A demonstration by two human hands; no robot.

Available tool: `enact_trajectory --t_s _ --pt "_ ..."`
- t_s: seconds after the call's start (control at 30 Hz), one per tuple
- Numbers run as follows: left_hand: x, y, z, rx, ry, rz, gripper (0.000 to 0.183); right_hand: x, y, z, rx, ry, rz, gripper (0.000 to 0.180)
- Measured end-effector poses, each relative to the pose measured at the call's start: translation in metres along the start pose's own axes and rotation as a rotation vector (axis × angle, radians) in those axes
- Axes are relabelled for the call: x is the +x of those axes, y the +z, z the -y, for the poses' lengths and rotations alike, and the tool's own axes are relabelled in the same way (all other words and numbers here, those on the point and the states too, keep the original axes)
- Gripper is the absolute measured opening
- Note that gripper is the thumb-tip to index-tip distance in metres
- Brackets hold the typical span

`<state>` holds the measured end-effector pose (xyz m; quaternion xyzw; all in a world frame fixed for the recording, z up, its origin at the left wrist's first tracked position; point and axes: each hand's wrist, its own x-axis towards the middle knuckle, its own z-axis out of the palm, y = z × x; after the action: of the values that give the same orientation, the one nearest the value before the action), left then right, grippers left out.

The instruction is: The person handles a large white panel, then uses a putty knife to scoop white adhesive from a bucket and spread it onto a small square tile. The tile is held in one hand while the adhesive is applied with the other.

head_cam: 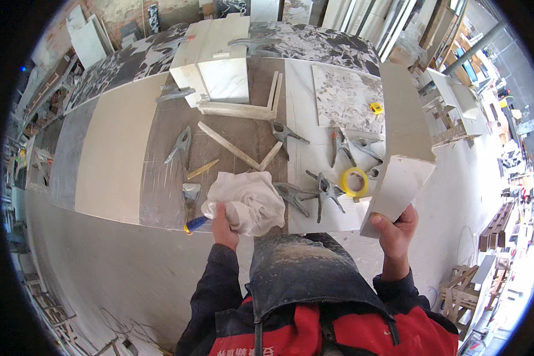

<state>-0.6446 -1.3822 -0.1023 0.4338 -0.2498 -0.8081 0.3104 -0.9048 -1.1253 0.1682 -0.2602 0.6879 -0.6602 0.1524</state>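
Observation:
My left hand [225, 228] grips a crumpled white cloth [249, 200] at the near edge of the worktable. Beside it on the left lie a scraper [191, 193] with a wide blade and a tool with a blue and yellow handle [196, 224]. My right hand [395, 231] holds the near end of a long, L-shaped stone or tile piece [402, 133], raised at the table's right edge. Left of that piece are a roll of yellow tape [354, 182] and several spring clamps [327, 191]. A narrow strip frame [231, 147] lies beyond the cloth.
A box-like marble-look assembly [224, 78] stands at the back, with clamps on it. A yellow tape measure [376, 108] rests on a speckled slab [342, 98]. A thin wooden strip [203, 169] and a clamp [180, 146] lie left of centre. Slabs lean behind the table.

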Motion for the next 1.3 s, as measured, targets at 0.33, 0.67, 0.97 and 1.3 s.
enact_trajectory --t_s 0.33,0.67,0.97,1.3 --pt "-0.012 0.033 -0.023 0.466 -0.005 -0.193 0.041 -0.030 -0.072 -0.042 -0.131 0.206 -0.023 0.033" --pt "-0.130 -0.033 0.008 0.231 0.033 -0.386 0.053 -0.006 -0.061 -0.067 -0.371 0.008 0.480 0.037" --pt "-0.330 -0.043 0.114 0.503 0.093 -0.652 0.040 -0.027 -0.019 -0.075 -0.323 0.017 1.065 0.038" --pt "-0.424 -0.020 0.234 0.873 -0.100 -0.401 0.062 -0.084 0.023 -0.073 -0.231 -0.083 1.538 0.040"
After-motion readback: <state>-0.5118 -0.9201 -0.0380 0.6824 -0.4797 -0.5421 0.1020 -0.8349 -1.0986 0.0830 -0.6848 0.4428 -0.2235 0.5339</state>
